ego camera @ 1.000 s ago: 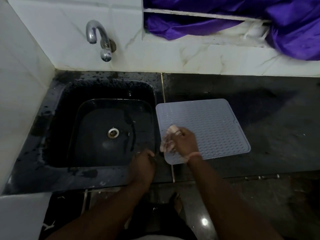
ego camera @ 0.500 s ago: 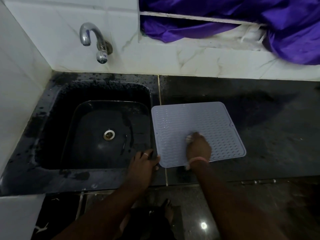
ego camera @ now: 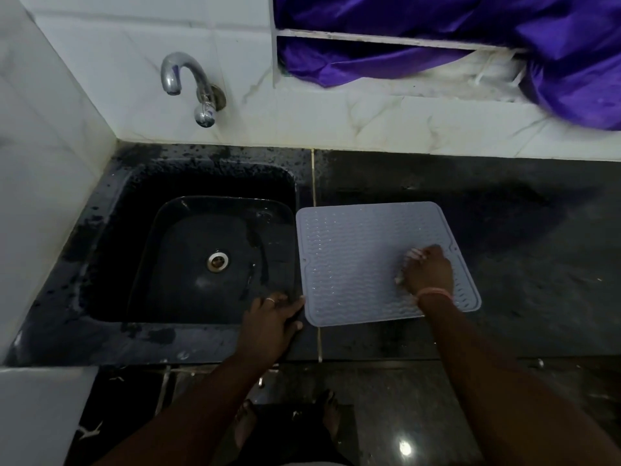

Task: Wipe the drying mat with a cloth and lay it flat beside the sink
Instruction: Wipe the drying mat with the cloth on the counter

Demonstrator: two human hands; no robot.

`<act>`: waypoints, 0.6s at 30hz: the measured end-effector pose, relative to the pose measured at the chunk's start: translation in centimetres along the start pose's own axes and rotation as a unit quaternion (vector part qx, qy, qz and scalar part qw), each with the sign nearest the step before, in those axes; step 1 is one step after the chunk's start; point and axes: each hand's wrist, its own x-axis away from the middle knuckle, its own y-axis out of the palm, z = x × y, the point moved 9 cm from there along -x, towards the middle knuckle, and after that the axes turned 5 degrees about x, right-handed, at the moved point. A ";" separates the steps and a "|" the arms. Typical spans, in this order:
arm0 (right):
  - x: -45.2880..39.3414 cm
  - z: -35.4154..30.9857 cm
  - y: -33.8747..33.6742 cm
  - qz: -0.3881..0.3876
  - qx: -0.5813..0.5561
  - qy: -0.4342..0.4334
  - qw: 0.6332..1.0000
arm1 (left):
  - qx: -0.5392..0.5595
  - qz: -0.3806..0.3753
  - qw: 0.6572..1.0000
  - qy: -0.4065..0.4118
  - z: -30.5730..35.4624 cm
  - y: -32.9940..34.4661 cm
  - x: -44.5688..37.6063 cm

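Two hands work mid-frame: the right hand (ego camera: 428,272) presses a bunched cloth (ego camera: 410,257) onto the mat (ego camera: 353,264), which lies flat just right of the sink (ego camera: 208,257); the left hand (ego camera: 270,322), fingers spread, touches the mat's lower-left edge.

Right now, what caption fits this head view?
Right hand wipes the grey drying mat with a cloth beside the sink; left hand steadies its corner.
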 end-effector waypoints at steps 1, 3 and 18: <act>-0.4 0.9 0.7 -0.014 0.037 0.011 0.999 | -0.021 -0.017 1.000 -0.001 0.5 0.0 0.4; 0.3 0.9 2.3 -0.008 0.100 -0.006 0.995 | -0.058 -0.023 0.998 -0.001 1.3 0.0 1.0; 6.9 -10.4 4.6 -0.037 -0.151 -0.133 0.979 | 0.026 0.052 0.997 -0.048 -3.3 -0.8 0.1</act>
